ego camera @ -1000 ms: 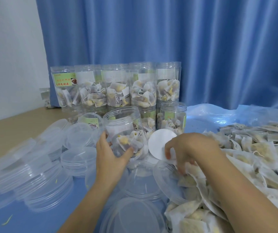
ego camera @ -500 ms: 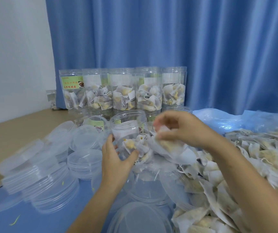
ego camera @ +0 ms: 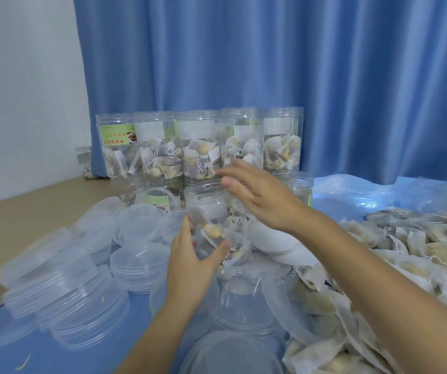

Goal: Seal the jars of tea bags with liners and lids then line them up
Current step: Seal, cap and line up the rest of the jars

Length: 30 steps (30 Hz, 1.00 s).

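Blue curtain is hanging behind; left hand (ego camera: 190, 263) is gripping the light, slippery, thin-walled open jar (ego camera: 211, 220) low down; right hand (ego camera: 260, 201) is hovering open above.

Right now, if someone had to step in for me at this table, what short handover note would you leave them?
Left hand grips the open jar of tea bags low on its side.
Right hand is open, hovering over the jar's mouth, holding nothing.
White liners lie just right of the jar; clear lids are heaped to the left; loose tea bags are piled on the right.
Done: a row of filled jars stands at the back by the curtain; whether all are lidded is unclear.
Left: fit a liner and lid on the held jar, seal the other open jars behind it, then line them up.
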Tool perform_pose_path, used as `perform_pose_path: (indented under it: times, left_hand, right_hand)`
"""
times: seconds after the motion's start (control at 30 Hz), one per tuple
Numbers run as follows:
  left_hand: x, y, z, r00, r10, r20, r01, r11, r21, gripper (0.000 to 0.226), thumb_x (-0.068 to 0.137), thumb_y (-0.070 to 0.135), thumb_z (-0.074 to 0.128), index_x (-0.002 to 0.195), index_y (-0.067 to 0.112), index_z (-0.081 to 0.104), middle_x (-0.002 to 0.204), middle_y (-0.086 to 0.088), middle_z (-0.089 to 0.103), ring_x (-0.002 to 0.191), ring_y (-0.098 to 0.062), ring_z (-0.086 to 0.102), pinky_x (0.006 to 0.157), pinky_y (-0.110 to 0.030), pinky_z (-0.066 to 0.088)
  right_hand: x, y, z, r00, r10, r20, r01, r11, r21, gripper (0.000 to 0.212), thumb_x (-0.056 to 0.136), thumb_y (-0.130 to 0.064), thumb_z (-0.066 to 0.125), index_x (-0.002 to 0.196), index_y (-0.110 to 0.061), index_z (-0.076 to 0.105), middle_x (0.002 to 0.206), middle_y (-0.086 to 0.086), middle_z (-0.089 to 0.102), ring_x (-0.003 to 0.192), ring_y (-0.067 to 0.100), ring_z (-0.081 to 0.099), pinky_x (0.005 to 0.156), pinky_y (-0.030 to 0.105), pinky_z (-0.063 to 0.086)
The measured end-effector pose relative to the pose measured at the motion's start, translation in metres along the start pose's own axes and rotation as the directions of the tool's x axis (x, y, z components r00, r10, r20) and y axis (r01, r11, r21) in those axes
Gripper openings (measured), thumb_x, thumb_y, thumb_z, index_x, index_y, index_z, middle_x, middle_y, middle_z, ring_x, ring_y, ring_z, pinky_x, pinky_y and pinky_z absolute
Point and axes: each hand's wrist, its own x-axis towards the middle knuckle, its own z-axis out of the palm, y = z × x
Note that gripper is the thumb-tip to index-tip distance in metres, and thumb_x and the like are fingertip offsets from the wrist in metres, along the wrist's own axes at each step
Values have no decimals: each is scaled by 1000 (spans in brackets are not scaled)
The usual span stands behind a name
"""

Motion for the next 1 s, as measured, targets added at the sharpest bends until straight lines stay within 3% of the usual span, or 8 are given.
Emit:
perform_pose_path:
  times: [0.13,0.27,0.33,0.5,0.7,0.83,0.93,1.0]
  left_hand:
    - [6,4,-1,999,-23,38,25,999,-40,94,75,34,75,148,34,16,141,3,44,106,-13,54,83,-22,44]
    - [8,9,0,994,55,92,-53,998,-22,92,78,25,73,138,49,8,142,16,36,131,-15,41,103,-27,34]
    - [8,10,0,985,62,159,-65,998,14,88,81,29,68,132,56,1,136,27,26,135,-13,34,101,-23,31]
    - [12,2,-6,973,-50,227,39,998,52,95,82,37,67,148,37,-2,151,18,22,138,-12,31,111,-33,31]
    - [13,4,-10,981,-77,179,45,983,180,78,80,27,68,146,22,27,142,1,46,130,-18,43,105,-38,38]
    - [13,11,-14,995,2,103,-37,941,336,31,76,17,67,103,11,55,92,2,57,89,-20,58,62,-18,42]
    - [12,23,-16,995,-87,56,46,858,511,28,75,26,67,86,5,52,90,-9,55,90,-31,56,59,-29,36]
    - [11,36,-19,989,-119,85,41,783,621,24,77,29,62,64,14,48,71,-4,53,74,-26,55,50,-28,30]
  right_hand:
    - [-29,33,-6,970,243,-4,-243,967,-81,49,88,-44,59,131,-23,52,135,-3,53,122,15,48,92,23,34]
    - [-49,47,13,893,389,228,-322,904,-282,67,78,-56,65,134,-22,49,137,-2,52,126,19,46,96,29,39]
    - [-50,49,20,891,401,214,-289,863,-415,52,83,-55,59,124,-24,54,126,1,58,117,23,52,84,31,42]
    - [-46,45,13,952,270,144,-174,865,-471,32,98,-41,41,103,-23,68,101,1,67,99,24,59,65,26,36]
    - [-42,20,-5,987,-36,155,83,947,-310,27,95,-42,47,106,-31,68,99,-5,72,95,18,63,80,37,51]
    - [-42,3,5,990,-126,-58,128,991,33,19,90,-36,59,99,-27,73,89,-8,74,85,8,66,78,33,51]
    - [-42,0,16,986,-129,-108,138,987,83,18,87,-34,64,98,-25,75,91,-11,74,86,5,66,78,30,51]
    - [-43,1,20,986,-133,-96,140,988,63,20,87,-35,63,100,-25,75,94,-11,74,87,5,67,78,30,52]
